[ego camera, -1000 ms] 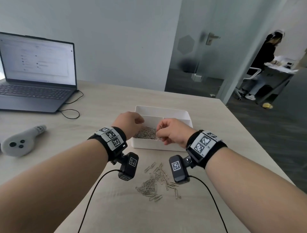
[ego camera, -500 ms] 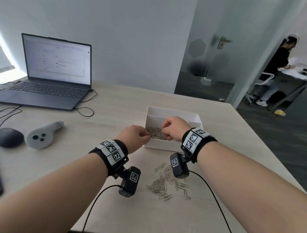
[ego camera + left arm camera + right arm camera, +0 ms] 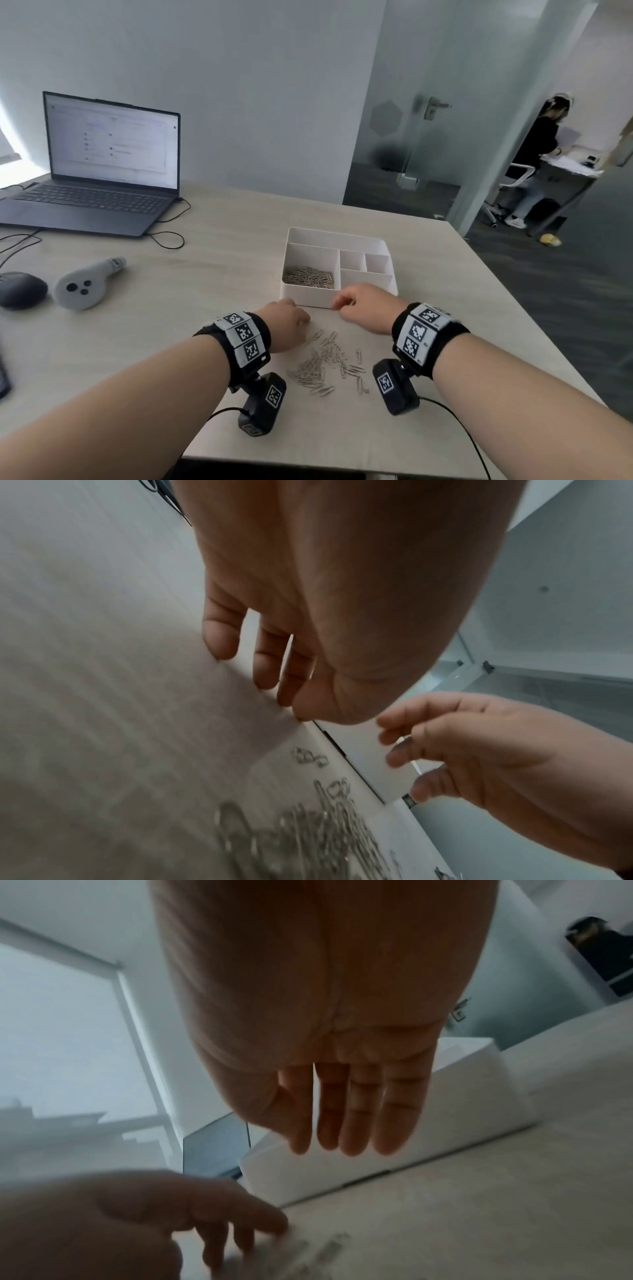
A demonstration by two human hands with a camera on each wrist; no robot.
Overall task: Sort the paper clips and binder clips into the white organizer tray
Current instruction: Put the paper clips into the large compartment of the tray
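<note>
Here both hands hover near the loose paper clips (image 3: pixel 325 365) before the white organizer tray (image 3: pixel 337 236) — left hand (image 3: pixel 286 322) loosely curled, right hand (image 3: pixel 364 306) spread — neither holding anything.

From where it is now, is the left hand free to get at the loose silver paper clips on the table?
Probably yes. The left hand is empty, at the far edge of the loose silver paper clips on the light wooden table, with nothing between them; the right hand is off to the side.
</note>
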